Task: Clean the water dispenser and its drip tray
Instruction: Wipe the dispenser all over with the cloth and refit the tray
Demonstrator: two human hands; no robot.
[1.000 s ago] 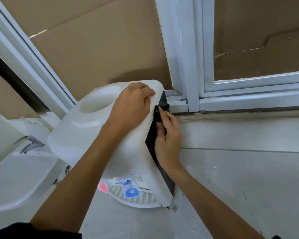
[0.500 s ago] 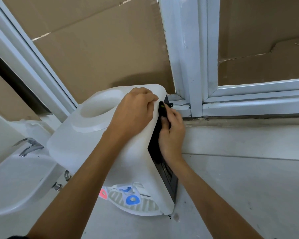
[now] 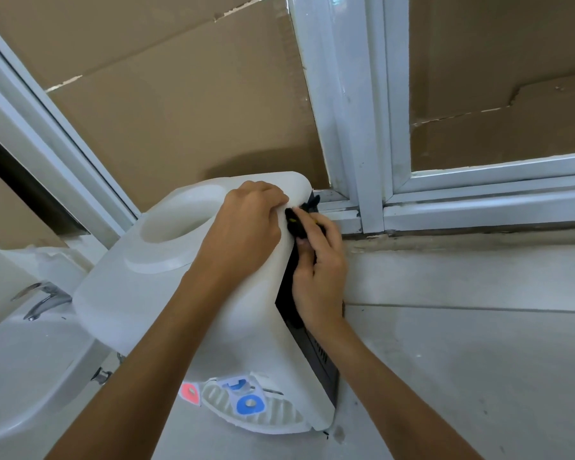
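Now right hand higher, cloth at dispenser top

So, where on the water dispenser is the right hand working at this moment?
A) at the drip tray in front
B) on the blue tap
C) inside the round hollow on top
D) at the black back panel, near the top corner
D: the right hand presses a small black thing against the black back panel of the water dispenser near its top corner, while the left hand rests on the white top.
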